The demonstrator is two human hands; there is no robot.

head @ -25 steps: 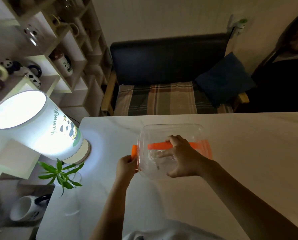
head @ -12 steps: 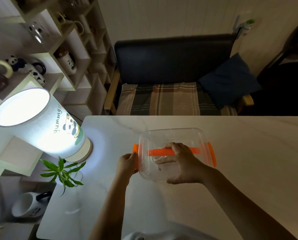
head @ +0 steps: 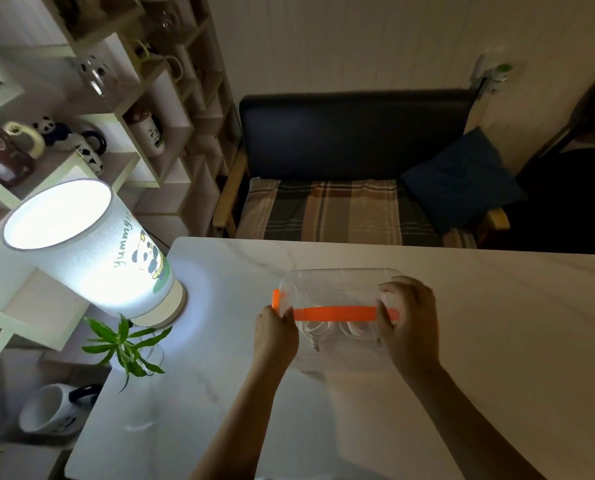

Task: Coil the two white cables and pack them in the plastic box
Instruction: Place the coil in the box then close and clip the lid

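Clear plastic box point(head: 337, 289) with orange clips — coiled white cables point(head: 334, 330) inside | left hand point(head: 276, 336), right hand point(head: 410, 317) curled round its ends | step: closing | next: likely snapping clips down

- It was a home — a dim living room.
- A dark padded bench sofa point(head: 354, 133) with wooden arms carried a plaid seat cushion point(head: 327, 211) and a navy blue pillow point(head: 462, 178).
- White cubby shelves point(head: 171, 109) on the left held panda-patterned ceramic mugs point(head: 88, 150).
- A white marble-look table point(head: 514, 323) bore a glowing cylindrical panda lamp point(head: 91, 251) — beside it, a small green plant point(head: 126, 344).
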